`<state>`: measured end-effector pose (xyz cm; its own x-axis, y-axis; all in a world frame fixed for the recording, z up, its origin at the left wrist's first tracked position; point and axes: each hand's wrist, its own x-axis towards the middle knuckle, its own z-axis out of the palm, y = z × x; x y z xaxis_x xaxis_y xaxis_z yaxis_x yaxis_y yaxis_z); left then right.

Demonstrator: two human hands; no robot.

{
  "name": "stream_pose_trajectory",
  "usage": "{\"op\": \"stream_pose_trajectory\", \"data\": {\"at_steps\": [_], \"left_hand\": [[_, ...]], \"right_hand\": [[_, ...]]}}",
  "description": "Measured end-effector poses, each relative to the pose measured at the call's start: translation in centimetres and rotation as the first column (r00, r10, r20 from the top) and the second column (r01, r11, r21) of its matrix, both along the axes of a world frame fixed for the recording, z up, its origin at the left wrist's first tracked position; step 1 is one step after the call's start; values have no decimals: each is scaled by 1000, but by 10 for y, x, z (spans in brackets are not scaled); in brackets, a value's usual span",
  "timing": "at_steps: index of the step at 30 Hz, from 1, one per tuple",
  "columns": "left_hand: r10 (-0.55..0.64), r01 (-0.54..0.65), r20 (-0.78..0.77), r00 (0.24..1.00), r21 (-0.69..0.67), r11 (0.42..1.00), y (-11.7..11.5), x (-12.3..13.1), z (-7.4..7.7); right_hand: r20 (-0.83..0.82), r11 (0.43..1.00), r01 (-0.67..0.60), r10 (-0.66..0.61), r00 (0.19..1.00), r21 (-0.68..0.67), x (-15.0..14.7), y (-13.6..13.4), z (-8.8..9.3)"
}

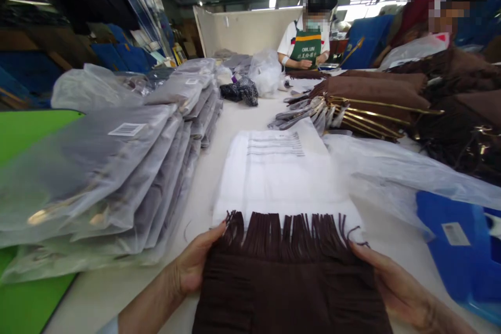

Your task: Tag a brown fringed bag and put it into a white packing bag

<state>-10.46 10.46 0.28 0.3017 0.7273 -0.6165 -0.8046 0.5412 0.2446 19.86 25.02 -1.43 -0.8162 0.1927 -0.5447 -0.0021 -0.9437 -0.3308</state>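
The fingers of the left hand (198, 261) and right hand (399, 287) grip a fringed brown piece (289, 292) by its side edges, before white sheets (282, 180) (a bare counter (238, 116) strip separates these from wrapped parcels (143, 167)).

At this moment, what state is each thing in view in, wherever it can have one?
Brown fringed piece: held spread, fringe pointing away
Left hand: gripping its left edge
Right hand: gripping its right edge
White sheeting: lying flat, printing upward
Bagged goods: stacked, in translucent plastic
Gold-coloured strands: stretched straight
Blue plastic: label facing up
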Motion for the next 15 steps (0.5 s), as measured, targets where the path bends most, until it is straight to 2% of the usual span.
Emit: {"op": "stream_pose_trajectory", "data": {"at_steps": [4, 8, 11, 15], "left_hand": [[-78, 78, 11, 997, 25, 997, 13, -1, -10], [-168, 179, -196, 966, 36, 983, 24, -7, -19], [-229, 274, -310, 923, 111, 955, 31, -10, -25], [-312, 361, -277, 909, 146, 921, 39, -5, -23]], "right_hand": [[-92, 985, -170, 171, 981, 15, -14, 12, -2], [-44, 943, -308, 315, 948, 124, -31, 27, 11], [-64, 918, -361, 376, 925, 166, -43, 36, 19], [-92, 893, -407, 430, 898, 194, -55, 42, 27]]}}
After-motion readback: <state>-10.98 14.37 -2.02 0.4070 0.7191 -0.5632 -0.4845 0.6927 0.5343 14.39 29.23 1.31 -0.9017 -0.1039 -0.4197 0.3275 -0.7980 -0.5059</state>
